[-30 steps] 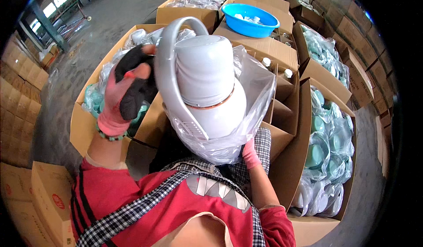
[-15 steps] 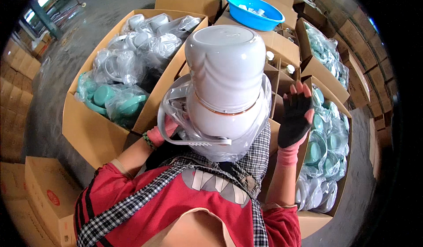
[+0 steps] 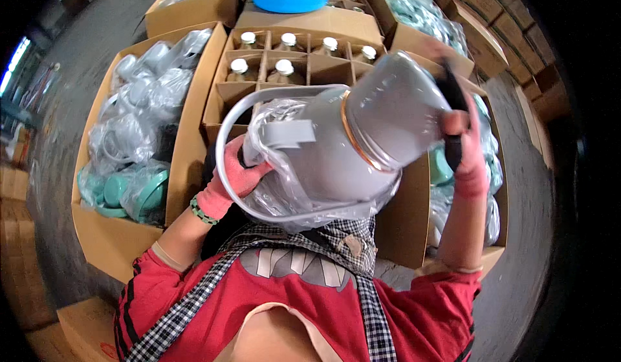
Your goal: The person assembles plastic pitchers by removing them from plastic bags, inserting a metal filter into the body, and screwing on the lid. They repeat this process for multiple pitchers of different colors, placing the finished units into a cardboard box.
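A glossy pale-grey thermos jug (image 3: 317, 142) with a copper-coloured ring round its body is tilted before my chest, its flat end pointing up and to the right. Clear plastic wrap (image 3: 284, 187) bunches round its lower left part, where a grey loop handle (image 3: 223, 126) sticks out. My left hand (image 3: 236, 178), in a pink and black glove, grips that wrapped end; some fingers are hidden. My right hand (image 3: 462, 126), gloved alike and blurred, lies round the flat end, its thumb over the near side and its fingers reaching over the far side.
Ahead stands a divided carton (image 3: 213, 100) holding several white-capped bottles (image 3: 284, 71). Open cartons of bagged grey and green parts (image 3: 139, 126) flank it left and right. Farther off sits a blue basin (image 3: 291, 0) with small white pieces. Stacked boxes (image 3: 517, 32) line the right side.
The jug has gone from upright to tilted, its flat end swinging right. My right hand has moved from open in the air onto that end. The view has turned, showing more bottles.
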The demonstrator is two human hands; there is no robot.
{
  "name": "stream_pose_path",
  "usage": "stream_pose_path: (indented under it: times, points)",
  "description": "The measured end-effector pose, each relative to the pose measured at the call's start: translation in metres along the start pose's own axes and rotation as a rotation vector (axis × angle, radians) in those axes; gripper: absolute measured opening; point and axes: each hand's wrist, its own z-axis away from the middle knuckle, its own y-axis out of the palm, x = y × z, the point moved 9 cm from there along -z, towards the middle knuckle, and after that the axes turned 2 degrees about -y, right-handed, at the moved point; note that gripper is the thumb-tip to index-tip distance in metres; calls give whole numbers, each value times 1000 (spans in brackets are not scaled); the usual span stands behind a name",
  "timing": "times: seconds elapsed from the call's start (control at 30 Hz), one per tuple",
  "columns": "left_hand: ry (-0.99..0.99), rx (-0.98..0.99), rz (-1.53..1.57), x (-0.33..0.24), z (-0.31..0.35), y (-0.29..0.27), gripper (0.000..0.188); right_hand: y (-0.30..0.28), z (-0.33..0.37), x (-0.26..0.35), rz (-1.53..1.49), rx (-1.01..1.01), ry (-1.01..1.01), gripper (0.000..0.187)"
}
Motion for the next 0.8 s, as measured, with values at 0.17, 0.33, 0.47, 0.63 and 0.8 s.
stream_pose_path:
  times: [0.17, 0.33, 0.47, 0.63, 0.8]
  points:
    - [-9, 10, -80, 8, -12, 8, 36, 37, -3, 49, 247, 365, -43, 81]
    - [20, 30, -99, -2, -9, 8, 35, 49, -9, 65, 490, 558, -251, 90]
    - [10, 53, -116, 5, -13, 14, 34, 48, -15, 41, 337, 536, -273, 85]
    - [27, 33, -106, 12, -14, 9, 36, 56, -25, 41, 399, 633, -181, 89]
    - [47, 12, -54, 1, -7, 6, 41, 57, -32, 40, 392, 660, -104, 91]
